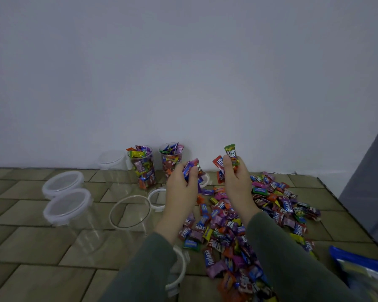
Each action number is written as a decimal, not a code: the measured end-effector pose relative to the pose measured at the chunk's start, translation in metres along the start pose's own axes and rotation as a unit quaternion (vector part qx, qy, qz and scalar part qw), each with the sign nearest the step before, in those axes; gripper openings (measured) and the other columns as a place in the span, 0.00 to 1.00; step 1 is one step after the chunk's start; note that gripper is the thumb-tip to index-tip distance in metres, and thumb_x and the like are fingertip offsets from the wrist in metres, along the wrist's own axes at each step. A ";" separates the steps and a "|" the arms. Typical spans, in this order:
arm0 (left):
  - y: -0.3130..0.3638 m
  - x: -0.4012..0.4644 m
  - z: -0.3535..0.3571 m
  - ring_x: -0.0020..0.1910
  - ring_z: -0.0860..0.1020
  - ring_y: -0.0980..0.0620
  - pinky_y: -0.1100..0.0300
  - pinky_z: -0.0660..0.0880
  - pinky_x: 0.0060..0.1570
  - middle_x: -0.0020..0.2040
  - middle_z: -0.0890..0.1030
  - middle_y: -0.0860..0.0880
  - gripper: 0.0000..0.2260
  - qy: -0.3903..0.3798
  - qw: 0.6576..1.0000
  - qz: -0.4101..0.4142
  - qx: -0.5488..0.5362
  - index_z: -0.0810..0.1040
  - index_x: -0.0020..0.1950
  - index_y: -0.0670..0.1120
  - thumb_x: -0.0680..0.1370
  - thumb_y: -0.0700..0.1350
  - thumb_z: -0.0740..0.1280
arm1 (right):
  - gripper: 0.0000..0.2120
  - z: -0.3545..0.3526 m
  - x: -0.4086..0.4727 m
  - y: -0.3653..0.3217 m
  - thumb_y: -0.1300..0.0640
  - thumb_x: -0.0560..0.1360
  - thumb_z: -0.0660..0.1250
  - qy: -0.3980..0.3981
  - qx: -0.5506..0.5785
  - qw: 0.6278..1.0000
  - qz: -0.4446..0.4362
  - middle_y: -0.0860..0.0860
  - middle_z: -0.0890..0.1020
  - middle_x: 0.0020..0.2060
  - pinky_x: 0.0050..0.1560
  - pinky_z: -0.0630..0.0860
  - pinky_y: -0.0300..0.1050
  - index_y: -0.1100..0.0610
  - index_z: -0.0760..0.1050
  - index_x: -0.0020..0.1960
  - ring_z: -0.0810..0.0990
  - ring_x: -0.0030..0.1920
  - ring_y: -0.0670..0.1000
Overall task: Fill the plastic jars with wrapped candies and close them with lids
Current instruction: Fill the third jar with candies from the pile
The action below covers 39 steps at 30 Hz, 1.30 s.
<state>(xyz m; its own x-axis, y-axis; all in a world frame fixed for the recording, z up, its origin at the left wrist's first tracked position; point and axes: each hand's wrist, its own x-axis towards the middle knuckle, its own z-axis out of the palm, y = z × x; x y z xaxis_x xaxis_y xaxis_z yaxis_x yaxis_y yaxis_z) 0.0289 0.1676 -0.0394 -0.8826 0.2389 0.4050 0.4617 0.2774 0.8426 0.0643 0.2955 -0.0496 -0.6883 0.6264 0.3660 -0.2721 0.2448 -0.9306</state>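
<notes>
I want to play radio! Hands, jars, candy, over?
Left hand and right hand each grip candies. Two jars by the wall full, no lids; open jar empty. Candy pile beside it. Nothing in the way.

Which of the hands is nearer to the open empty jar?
Left. The left hand, gripping candies, is just right of the open empty jar; the right hand, also gripping candies, is farther right, above the candy pile.

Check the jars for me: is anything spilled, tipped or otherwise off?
Nothing is tipped. Oddly, two empty jars on the left already wear lids, while the two filled jars by the wall stand uncapped and heaped above their rims.
</notes>
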 end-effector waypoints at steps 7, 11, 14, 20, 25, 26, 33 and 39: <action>0.003 0.004 -0.062 0.50 0.77 0.54 0.55 0.76 0.51 0.47 0.78 0.57 0.13 0.055 0.998 0.023 -0.015 0.74 0.62 0.45 0.82 0.50 0.60 | 0.12 0.053 -0.022 -0.037 0.46 0.81 0.58 -0.020 0.133 0.989 0.059 0.43 0.78 0.33 0.35 0.72 0.34 0.52 0.73 0.46 0.76 0.32 0.37; -0.018 0.006 -0.095 0.50 0.81 0.52 0.58 0.79 0.46 0.50 0.81 0.51 0.09 0.064 0.997 0.012 -0.045 0.75 0.57 0.49 0.82 0.51 0.60 | 0.12 0.094 -0.040 -0.043 0.43 0.80 0.58 -0.051 0.138 0.987 0.061 0.47 0.84 0.46 0.52 0.79 0.46 0.50 0.75 0.53 0.82 0.49 0.46; -0.032 0.003 -0.116 0.48 0.82 0.54 0.54 0.81 0.44 0.49 0.82 0.54 0.04 0.057 0.996 -0.005 -0.073 0.75 0.54 0.57 0.81 0.52 0.61 | 0.09 0.120 -0.050 -0.046 0.43 0.80 0.58 -0.057 0.141 0.984 0.089 0.46 0.82 0.49 0.58 0.78 0.50 0.45 0.73 0.53 0.81 0.52 0.47; -0.051 -0.002 -0.136 0.44 0.82 0.58 0.64 0.78 0.33 0.47 0.80 0.58 0.07 0.038 0.995 -0.028 -0.086 0.72 0.59 0.55 0.81 0.52 0.61 | 0.07 0.159 -0.064 -0.045 0.42 0.80 0.58 -0.029 0.164 0.976 0.139 0.47 0.82 0.52 0.62 0.75 0.56 0.42 0.73 0.50 0.80 0.55 0.48; -0.065 0.000 -0.139 0.45 0.82 0.55 0.62 0.78 0.34 0.46 0.81 0.57 0.03 0.031 0.993 -0.038 -0.107 0.72 0.53 0.60 0.80 0.53 0.62 | 0.06 0.172 -0.071 -0.035 0.41 0.80 0.57 0.024 0.170 0.976 0.134 0.46 0.80 0.54 0.63 0.74 0.55 0.40 0.70 0.52 0.79 0.57 0.48; -0.067 0.000 -0.138 0.46 0.82 0.54 0.61 0.78 0.35 0.47 0.81 0.56 0.02 0.027 0.992 -0.034 -0.115 0.73 0.53 0.59 0.80 0.52 0.62 | 0.08 0.173 -0.072 -0.034 0.42 0.80 0.57 0.034 0.178 0.974 0.138 0.46 0.80 0.54 0.63 0.75 0.54 0.42 0.71 0.55 0.79 0.57 0.48; -0.075 -0.003 -0.133 0.38 0.79 0.60 0.64 0.77 0.34 0.45 0.80 0.47 0.03 0.001 0.992 0.028 -0.124 0.76 0.45 0.53 0.79 0.46 0.67 | 0.18 0.176 -0.071 -0.029 0.44 0.81 0.57 0.090 0.201 0.965 0.142 0.50 0.81 0.55 0.56 0.78 0.46 0.52 0.70 0.66 0.80 0.54 0.46; -0.095 -0.001 -0.134 0.43 0.78 0.51 0.57 0.77 0.43 0.44 0.80 0.48 0.07 -0.039 0.987 0.103 -0.117 0.79 0.46 0.52 0.69 0.48 0.67 | 0.17 0.173 -0.072 -0.031 0.46 0.82 0.56 0.077 0.191 0.970 0.132 0.47 0.81 0.50 0.46 0.76 0.36 0.54 0.69 0.65 0.81 0.49 0.43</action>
<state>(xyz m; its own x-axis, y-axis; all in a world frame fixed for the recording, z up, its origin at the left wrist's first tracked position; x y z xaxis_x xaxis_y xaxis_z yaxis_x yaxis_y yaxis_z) -0.0261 0.0167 -0.0723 -0.7584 0.3408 0.5556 0.5896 -0.0047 0.8077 0.0063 0.1142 -0.0465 -0.6673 0.7400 0.0839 -0.3505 -0.2127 -0.9121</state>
